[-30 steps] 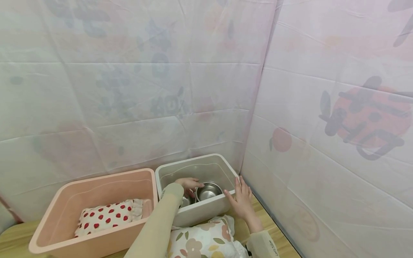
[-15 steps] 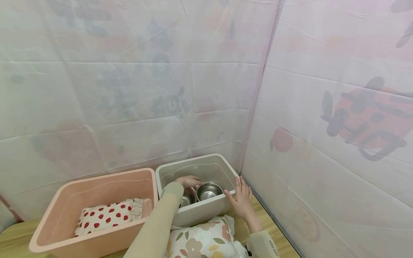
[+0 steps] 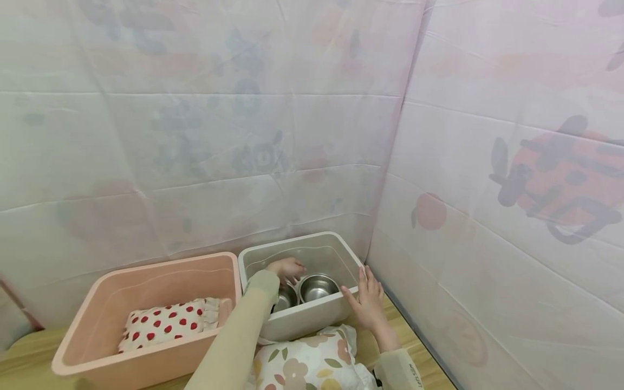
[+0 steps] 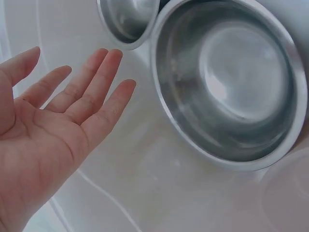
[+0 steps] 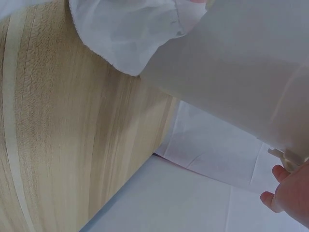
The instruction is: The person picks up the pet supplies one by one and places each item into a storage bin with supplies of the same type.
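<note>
My left hand (image 3: 287,268) hovers inside the pale grey bin (image 3: 312,319), above two stainless steel bowls. In the left wrist view the hand (image 4: 63,121) has its palm showing and fingers loosely spread, with nothing in them. Just beyond the fingertips lies a wide steel bowl (image 4: 193,113), with a second steel bowl (image 4: 129,26) close against it, cut off by the frame. From the head, one bowl (image 3: 319,288) sits to the right and the other (image 3: 286,298) is partly hidden by the forearm. My right hand (image 3: 369,303) rests on the bin's right front corner, fingers extended.
A peach bin (image 3: 146,374) stands left of the grey one, holding a strawberry-print cushion (image 3: 168,322). A floral cushion (image 3: 302,363) lies in front of the grey bin on the wooden table (image 5: 96,121). Printed fabric walls (image 3: 195,135) rise behind and at the right.
My left hand has risen slightly from the bowls and its fingers have shifted, showing more of the left bowl. The right hand stays at the bin's corner. The view has turned slightly left.
</note>
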A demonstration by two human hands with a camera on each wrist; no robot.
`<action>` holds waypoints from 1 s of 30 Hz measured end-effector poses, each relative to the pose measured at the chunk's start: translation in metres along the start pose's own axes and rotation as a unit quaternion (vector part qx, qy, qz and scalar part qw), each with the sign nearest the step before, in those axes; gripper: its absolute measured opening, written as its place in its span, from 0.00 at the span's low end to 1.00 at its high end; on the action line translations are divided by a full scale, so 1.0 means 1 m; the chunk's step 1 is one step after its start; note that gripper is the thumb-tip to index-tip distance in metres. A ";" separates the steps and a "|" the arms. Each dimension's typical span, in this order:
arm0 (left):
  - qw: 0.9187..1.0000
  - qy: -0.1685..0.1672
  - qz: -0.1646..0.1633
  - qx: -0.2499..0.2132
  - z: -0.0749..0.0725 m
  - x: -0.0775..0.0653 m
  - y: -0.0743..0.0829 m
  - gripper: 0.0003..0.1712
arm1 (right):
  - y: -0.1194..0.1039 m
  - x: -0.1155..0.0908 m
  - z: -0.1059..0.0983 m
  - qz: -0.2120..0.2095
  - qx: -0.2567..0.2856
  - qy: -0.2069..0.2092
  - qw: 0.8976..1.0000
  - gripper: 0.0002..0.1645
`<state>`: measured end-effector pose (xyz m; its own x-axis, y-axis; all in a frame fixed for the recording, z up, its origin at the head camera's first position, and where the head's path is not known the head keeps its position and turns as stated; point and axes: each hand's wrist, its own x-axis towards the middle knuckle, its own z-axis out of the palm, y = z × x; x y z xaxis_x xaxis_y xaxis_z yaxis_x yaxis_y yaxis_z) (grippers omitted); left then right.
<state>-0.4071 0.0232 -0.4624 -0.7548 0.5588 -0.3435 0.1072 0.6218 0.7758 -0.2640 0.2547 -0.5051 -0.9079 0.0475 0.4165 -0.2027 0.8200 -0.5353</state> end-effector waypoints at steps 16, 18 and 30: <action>1.000 0.008 0.027 0.011 -0.025 0.015 0.004 0.29 | 0.004 0.003 0.002 -0.009 0.000 0.016 1.000 0.49; 0.999 0.026 0.019 0.029 -0.027 -0.004 0.017 0.28 | 0.002 0.005 0.004 -0.014 0.003 0.017 1.000 0.49; 0.991 0.089 0.033 0.095 -0.060 -0.041 0.024 0.30 | -0.009 0.023 0.020 -0.031 0.015 -0.025 0.999 0.49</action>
<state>-0.4123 -0.0181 -0.3978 -0.8422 0.5069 -0.1836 0.2670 0.6881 0.6747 -0.2903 0.2375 -0.5053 -0.9105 -0.0310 0.4124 -0.2683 0.8032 -0.5319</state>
